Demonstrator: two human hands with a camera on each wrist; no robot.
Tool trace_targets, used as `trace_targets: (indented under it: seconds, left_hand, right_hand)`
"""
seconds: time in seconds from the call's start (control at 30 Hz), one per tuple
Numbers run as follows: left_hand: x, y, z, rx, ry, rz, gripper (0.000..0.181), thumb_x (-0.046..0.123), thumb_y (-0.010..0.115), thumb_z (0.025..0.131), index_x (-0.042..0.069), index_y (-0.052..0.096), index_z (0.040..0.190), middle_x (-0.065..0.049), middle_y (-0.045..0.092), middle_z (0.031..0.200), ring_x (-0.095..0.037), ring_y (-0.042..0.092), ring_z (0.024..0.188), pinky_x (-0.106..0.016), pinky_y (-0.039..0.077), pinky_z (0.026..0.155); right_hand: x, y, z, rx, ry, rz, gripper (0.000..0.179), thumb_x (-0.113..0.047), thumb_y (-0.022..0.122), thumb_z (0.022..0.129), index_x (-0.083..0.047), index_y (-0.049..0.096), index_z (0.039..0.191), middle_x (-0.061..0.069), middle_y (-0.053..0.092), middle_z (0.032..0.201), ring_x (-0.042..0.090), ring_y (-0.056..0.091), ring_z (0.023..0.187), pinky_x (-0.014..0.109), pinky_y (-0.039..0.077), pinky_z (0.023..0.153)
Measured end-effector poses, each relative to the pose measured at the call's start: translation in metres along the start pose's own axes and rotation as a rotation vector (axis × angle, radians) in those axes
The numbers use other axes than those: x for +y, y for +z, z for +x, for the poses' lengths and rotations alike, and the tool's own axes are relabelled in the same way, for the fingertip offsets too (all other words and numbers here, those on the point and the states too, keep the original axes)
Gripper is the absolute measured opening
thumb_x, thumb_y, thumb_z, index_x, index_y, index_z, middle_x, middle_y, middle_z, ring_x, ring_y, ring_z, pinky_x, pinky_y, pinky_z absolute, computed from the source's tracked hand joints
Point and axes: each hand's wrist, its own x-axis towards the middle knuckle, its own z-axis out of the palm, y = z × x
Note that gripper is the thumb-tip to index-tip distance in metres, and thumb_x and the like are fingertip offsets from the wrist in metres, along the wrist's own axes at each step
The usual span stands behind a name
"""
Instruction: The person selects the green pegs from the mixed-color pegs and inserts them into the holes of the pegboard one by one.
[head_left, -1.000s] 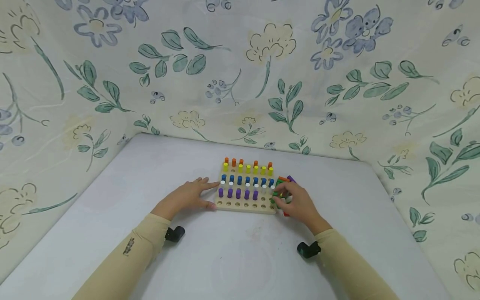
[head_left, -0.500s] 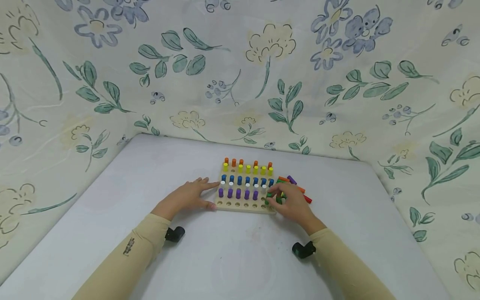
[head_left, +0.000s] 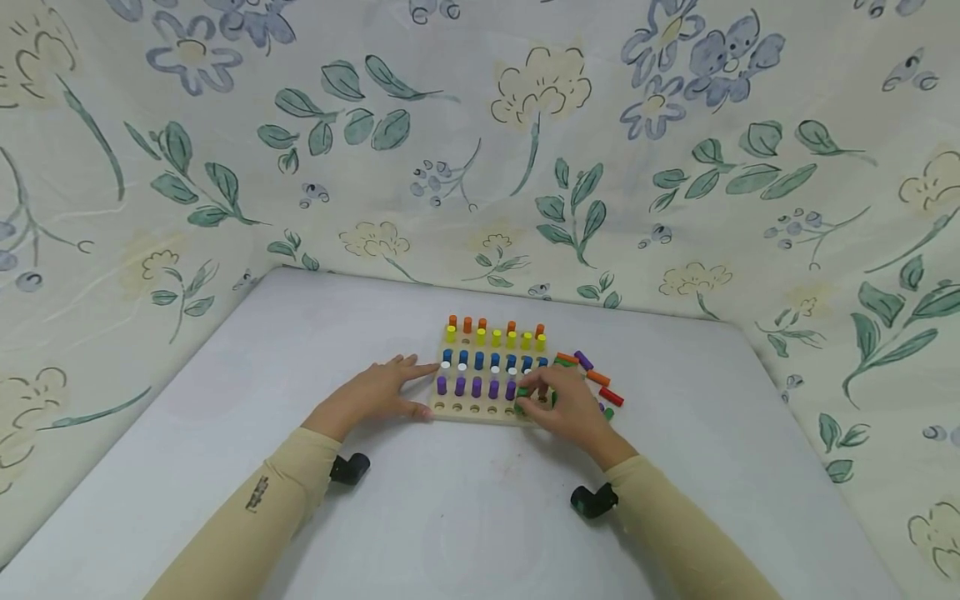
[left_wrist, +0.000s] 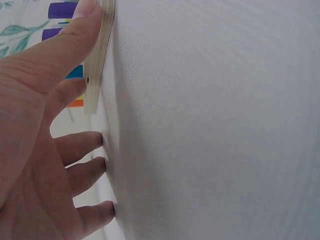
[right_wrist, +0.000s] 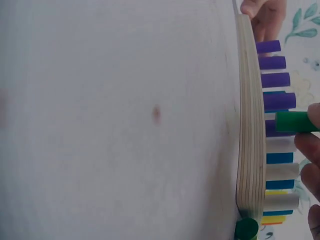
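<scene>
A flowered cloth point(head_left: 480, 150) hangs behind and to both sides of a pale grey table point(head_left: 450, 517), closing off its far edge and side edges. Near the middle of the table, a little toward the far edge, lies a flat wooden pegboard point(head_left: 491, 410). Upright pegs fill its rows: orange pegs point(head_left: 467, 323) along the far row, then yellow pegs point(head_left: 496, 337), blue pegs point(head_left: 478, 359), white pegs point(head_left: 495, 369) and purple pegs point(head_left: 476, 387), while the nearest row shows open holes.

The left hand point(head_left: 372, 393) lies flat on the table at the board's left edge, fingers spread and straight; in the left wrist view the thumb point(left_wrist: 82, 22) presses against the board's near left corner and the other fingertips touch the tabletop. It holds nothing.

The right hand point(head_left: 564, 406) sits over the board's near right corner, its fingers curled and pinching a green peg point(right_wrist: 294, 121) by one end. In the right wrist view that peg stands out from the board's face, just clear of the wood, beside the purple row and above the nearest row of holes. A second green peg point(right_wrist: 246, 228) stands at the board's right end.

Loose pegs lie on the table just beside the board's right edge: a purple one point(head_left: 583, 360), an orange one point(head_left: 597, 377) and a red one point(head_left: 611, 396), close together.
</scene>
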Motion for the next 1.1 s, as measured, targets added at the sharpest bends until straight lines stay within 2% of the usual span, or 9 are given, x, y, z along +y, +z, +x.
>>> trace_targets:
  seconds: [0.17,0.43,0.6,0.83,1.1]
  left_hand:
    - [0.000,-0.001,0.000,0.000,-0.003,-0.004,0.087,0.056,0.076,0.085,0.026,0.039,0.158,-0.021,0.024,0.165,-0.048,0.015,0.152,-0.074,0.018,0.115]
    - [-0.001,-0.002,0.000,-0.001,0.002,-0.005,0.088,0.056,0.076,0.084,0.026,0.039,0.158,-0.022,0.024,0.165,-0.049,0.015,0.152,-0.074,0.018,0.115]
    - [-0.001,-0.001,0.001,0.000,0.007,-0.003,0.088,0.056,0.077,0.084,0.026,0.040,0.158,-0.022,0.024,0.165,-0.048,0.016,0.152,-0.074,0.018,0.115]
    - [-0.003,0.001,0.002,-0.002,0.008,-0.007,0.087,0.055,0.077,0.084,0.025,0.040,0.158,-0.023,0.025,0.165,-0.047,0.016,0.152,-0.071,0.016,0.118]
    - [-0.002,0.000,0.002,0.009,0.018,0.007,0.086,0.054,0.076,0.085,0.024,0.041,0.158,-0.024,0.026,0.164,-0.048,0.017,0.152,-0.071,0.017,0.118]
  right_hand:
    - [-0.004,0.004,0.002,-0.010,0.012,-0.012,0.020,-0.023,0.081,0.088,-0.017,0.074,0.106,-0.010,0.069,0.091,0.010,0.056,0.085,0.034,0.048,0.081]
    - [-0.007,0.010,0.006,-0.019,-0.003,0.004,0.018,-0.022,0.080,0.088,-0.020,0.073,0.105,-0.011,0.070,0.093,0.011,0.056,0.087,0.038,0.045,0.087]
    - [-0.014,0.012,0.008,-0.030,0.003,0.009,0.018,-0.022,0.080,0.089,-0.019,0.073,0.105,-0.010,0.069,0.093,0.013,0.056,0.088,0.037,0.046,0.085]
    - [-0.020,0.018,0.013,-0.079,0.002,-0.049,0.016,-0.026,0.079,0.090,-0.019,0.073,0.103,-0.011,0.067,0.090,0.011,0.053,0.087,0.035,0.046,0.085]
    - [-0.026,0.023,0.017,-0.087,-0.008,-0.013,0.015,-0.024,0.079,0.090,-0.019,0.073,0.103,-0.008,0.070,0.096,0.012,0.055,0.096,0.040,0.048,0.091]
